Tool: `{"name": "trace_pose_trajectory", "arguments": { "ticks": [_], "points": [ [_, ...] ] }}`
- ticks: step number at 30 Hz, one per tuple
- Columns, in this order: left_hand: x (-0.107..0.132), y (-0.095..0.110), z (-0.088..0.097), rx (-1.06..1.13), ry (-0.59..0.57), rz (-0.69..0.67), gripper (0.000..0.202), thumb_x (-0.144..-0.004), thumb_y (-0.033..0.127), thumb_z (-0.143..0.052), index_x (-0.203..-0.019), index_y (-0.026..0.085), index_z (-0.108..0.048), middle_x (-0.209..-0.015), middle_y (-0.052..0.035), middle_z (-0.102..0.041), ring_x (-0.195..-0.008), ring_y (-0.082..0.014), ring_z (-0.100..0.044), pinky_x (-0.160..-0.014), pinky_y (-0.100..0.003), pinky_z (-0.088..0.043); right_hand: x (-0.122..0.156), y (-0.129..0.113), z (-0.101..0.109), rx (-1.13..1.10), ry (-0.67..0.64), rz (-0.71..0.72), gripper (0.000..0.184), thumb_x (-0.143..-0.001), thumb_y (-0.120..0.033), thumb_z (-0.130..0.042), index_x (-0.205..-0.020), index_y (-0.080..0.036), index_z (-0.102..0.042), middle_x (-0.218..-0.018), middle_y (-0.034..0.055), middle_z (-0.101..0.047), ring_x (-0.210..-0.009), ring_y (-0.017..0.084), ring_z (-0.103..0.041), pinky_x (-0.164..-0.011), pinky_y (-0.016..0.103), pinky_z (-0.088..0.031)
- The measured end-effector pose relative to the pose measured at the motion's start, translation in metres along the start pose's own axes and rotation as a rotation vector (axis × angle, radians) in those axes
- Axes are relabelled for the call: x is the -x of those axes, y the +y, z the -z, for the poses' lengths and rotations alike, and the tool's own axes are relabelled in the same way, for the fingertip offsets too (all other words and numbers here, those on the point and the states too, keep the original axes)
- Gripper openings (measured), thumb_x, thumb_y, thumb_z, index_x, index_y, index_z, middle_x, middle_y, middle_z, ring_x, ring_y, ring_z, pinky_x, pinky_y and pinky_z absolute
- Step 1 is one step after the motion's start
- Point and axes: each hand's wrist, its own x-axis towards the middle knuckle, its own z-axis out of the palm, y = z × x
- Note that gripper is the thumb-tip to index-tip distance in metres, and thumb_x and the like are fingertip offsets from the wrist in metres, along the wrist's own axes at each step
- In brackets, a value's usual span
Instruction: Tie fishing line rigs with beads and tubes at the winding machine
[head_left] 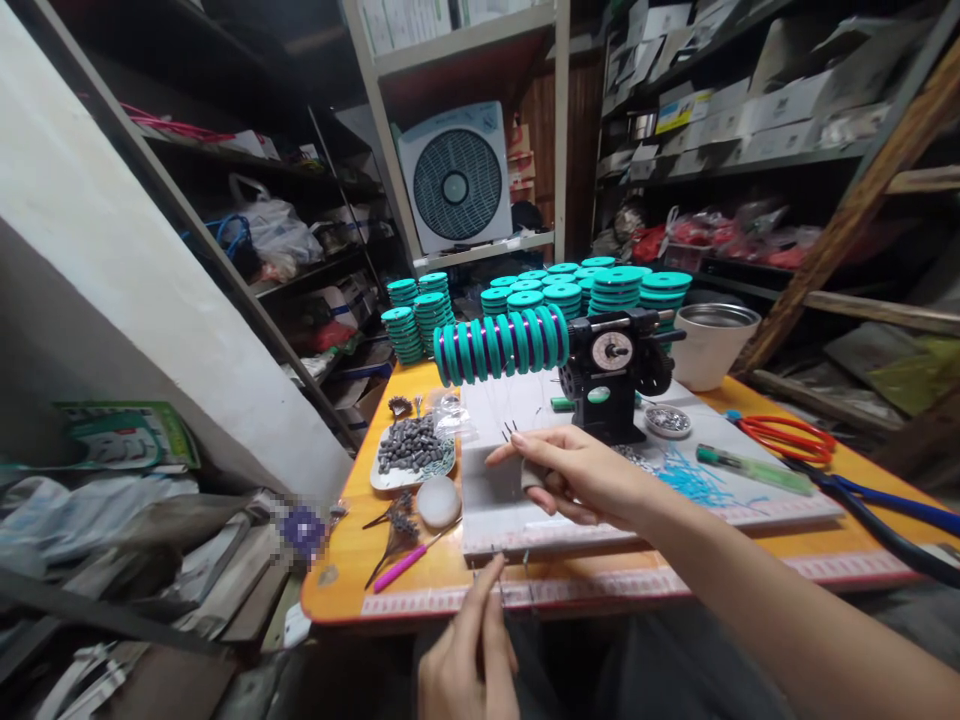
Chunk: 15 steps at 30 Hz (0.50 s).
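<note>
My left hand (pixel 466 655) is below the near edge of the orange table (pixel 352 560), fingers pinched together on a thin line I can barely see. My right hand (pixel 570 475) lies over a white board (pixel 495 510), fingers curled round a small grey roll. Behind it a black hand-crank winder (pixel 611 375) carries a row of teal spools (pixel 501 345) wound with purple line.
Stacks of teal spools (pixel 570 285) stand at the table's back. A plate of grey sinkers (pixel 412 450), a pink-handled tool (pixel 409 562), a white bowl (pixel 712 345), red scissors (pixel 787 435) and blue-handled pliers (pixel 885 505) lie around. Cluttered shelves flank both sides.
</note>
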Motion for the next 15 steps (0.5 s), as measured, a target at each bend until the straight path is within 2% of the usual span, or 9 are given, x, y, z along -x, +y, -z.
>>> {"name": "trace_pose_trajectory", "arguments": {
  "ticks": [2, 4, 5, 7, 9, 12, 15],
  "points": [
    [-0.024, 0.022, -0.002, 0.112, 0.019, -0.043, 0.027, -0.085, 0.030, -0.061, -0.108, 0.026, -0.074, -0.077, -0.0063, -0.073, -0.073, -0.0240, -0.067, -0.070, -0.029, -0.047, 0.002, -0.002, -0.001, 0.003, -0.014, -0.003, 0.040, -0.092, -0.043, -0.055, -0.110, -0.009, -0.066, -0.041, -0.0043, -0.056, -0.021, 0.002, -0.028, -0.023, 0.012, -0.014],
    [-0.047, 0.039, -0.008, 0.099, -0.073, -0.114, 0.029, -0.088, 0.030, -0.056, -0.112, 0.023, -0.071, -0.110, -0.0110, -0.070, -0.105, -0.0287, -0.062, -0.088, -0.035, -0.044, 0.004, -0.004, -0.004, -0.007, -0.023, 0.004, 0.041, -0.091, -0.044, -0.055, -0.111, -0.009, -0.066, -0.041, -0.0048, -0.055, -0.021, 0.002, -0.027, -0.023, 0.012, -0.014],
    [-0.056, 0.045, -0.013, 0.073, -0.109, -0.146, 0.029, -0.090, 0.030, -0.052, -0.109, 0.021, -0.071, -0.109, -0.0123, -0.069, -0.106, -0.0292, -0.060, -0.090, -0.037, -0.043, 0.005, -0.005, -0.005, -0.017, -0.027, 0.009, 0.041, -0.092, -0.044, -0.055, -0.110, -0.009, -0.066, -0.042, -0.0049, -0.055, -0.021, 0.002, -0.028, -0.024, 0.012, -0.014],
    [-0.067, 0.052, -0.022, 0.062, -0.141, -0.176, 0.025, -0.091, 0.028, -0.048, -0.086, 0.020, -0.071, -0.092, -0.0104, -0.067, -0.091, -0.0270, -0.061, -0.080, -0.036, -0.044, 0.007, -0.005, -0.007, -0.044, -0.035, 0.015, 0.037, -0.092, -0.041, -0.055, -0.107, -0.009, -0.066, -0.043, -0.0044, -0.056, -0.021, 0.001, -0.030, -0.024, 0.011, -0.015],
    [-0.068, 0.053, -0.030, 0.077, -0.157, -0.190, 0.028, -0.092, 0.027, -0.046, -0.072, 0.020, -0.064, -0.079, -0.0069, -0.061, -0.076, -0.0236, -0.058, -0.070, -0.034, -0.042, 0.007, -0.004, -0.008, -0.087, -0.040, 0.012, 0.031, -0.092, -0.038, -0.053, -0.099, -0.010, -0.066, -0.048, -0.0025, -0.060, -0.021, 0.002, -0.035, -0.024, 0.011, -0.018],
    [-0.060, 0.050, -0.036, 0.113, -0.143, -0.172, 0.028, -0.094, 0.030, -0.043, -0.073, 0.020, -0.060, -0.078, -0.0062, -0.057, -0.076, -0.0230, -0.054, -0.071, -0.034, -0.040, 0.003, -0.001, -0.009, -0.163, -0.037, -0.009, 0.027, -0.094, -0.035, -0.048, -0.080, -0.013, -0.059, -0.054, 0.0007, -0.064, -0.025, 0.004, -0.046, -0.025, 0.011, -0.029],
    [-0.051, 0.051, -0.034, 0.172, -0.156, -0.113, 0.031, -0.095, 0.033, -0.041, -0.073, 0.020, -0.059, -0.077, -0.0048, -0.056, -0.077, -0.0216, -0.054, -0.075, -0.034, -0.041, -0.003, 0.002, -0.011, -0.218, -0.035, -0.042, 0.029, -0.095, -0.032, -0.043, -0.073, -0.015, -0.052, -0.049, 0.0006, -0.062, -0.029, 0.009, -0.054, -0.026, 0.012, -0.036]
  ]
}}
